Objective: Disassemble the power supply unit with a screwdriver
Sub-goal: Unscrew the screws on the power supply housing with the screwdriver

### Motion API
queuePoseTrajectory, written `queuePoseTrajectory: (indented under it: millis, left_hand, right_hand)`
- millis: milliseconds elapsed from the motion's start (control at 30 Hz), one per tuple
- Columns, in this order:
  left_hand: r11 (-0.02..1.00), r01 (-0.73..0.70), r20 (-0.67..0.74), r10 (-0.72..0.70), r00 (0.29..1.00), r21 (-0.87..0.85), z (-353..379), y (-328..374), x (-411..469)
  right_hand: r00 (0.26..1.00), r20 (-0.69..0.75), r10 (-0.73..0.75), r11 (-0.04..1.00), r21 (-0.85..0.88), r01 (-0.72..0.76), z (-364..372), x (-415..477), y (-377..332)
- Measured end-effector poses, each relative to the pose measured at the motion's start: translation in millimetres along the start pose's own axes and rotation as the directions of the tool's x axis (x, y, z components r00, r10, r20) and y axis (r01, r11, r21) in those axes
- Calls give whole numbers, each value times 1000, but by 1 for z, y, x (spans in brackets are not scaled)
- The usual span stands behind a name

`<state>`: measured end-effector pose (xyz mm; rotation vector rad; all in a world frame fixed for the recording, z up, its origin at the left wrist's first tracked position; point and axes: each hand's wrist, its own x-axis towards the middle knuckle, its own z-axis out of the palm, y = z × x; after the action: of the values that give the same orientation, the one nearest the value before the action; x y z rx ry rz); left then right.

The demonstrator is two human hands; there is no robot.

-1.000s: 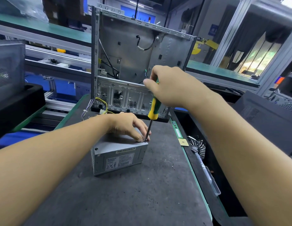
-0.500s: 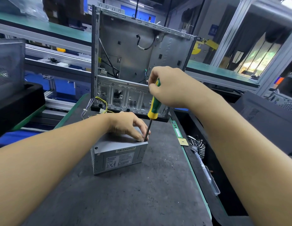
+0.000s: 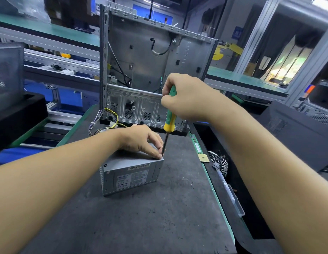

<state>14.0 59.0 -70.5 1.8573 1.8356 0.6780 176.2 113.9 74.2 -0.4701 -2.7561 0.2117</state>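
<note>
The boxy, grey sheet-metal power supply unit [image 3: 131, 173] is set on the dark, scuffed worktop [image 3: 141, 220], directly beneath the left hand [image 3: 141, 142]. That hand is laid on the unit's top with fingers curled toward the near right corner; whether anything is pinched there cannot be told. A screwdriver [image 3: 170, 119], with a green-and-yellow handle and a thin dark shaft, is gripped in the closed right hand [image 3: 185, 97], its tip placed at that corner. A printed label [image 3: 132, 179] is carried on the front face.

I see a screwdriver [image 3: 168, 118] with a green handle and yellow collar, a silver-grey power supply unit [image 3: 131, 174] bearing a white label, yellow wires [image 3: 113, 114], and a dark grey, green-edged bench [image 3: 141, 220].
</note>
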Motion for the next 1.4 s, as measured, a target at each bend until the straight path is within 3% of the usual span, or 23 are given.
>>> queuePoseTrajectory:
  millis: [267, 667, 900, 1067, 1400]
  left_hand:
    - [998, 29, 10, -29, 1000, -59, 1, 1, -2]
    - [985, 36, 29, -32, 999, -169, 2, 0, -1]
    - [986, 34, 41, -28, 999, -162, 2, 1, -2]
    - [988, 22, 39, -17, 999, -151, 1, 5, -3]
    - [985, 59, 33, -54, 998, -160, 1, 3, -2]
  right_hand:
    - [997, -60, -44, 995, -96, 38, 4, 4, 0]
    - [998, 49, 27, 1000, 8, -27, -5, 1, -3]
    - [999, -39, 16, 996, -90, -19, 2, 4, 4]
    - [999, 18, 31, 1000, -5, -31, 1, 3, 2]
    - [999, -42, -12, 998, -55, 10, 6, 5, 2]
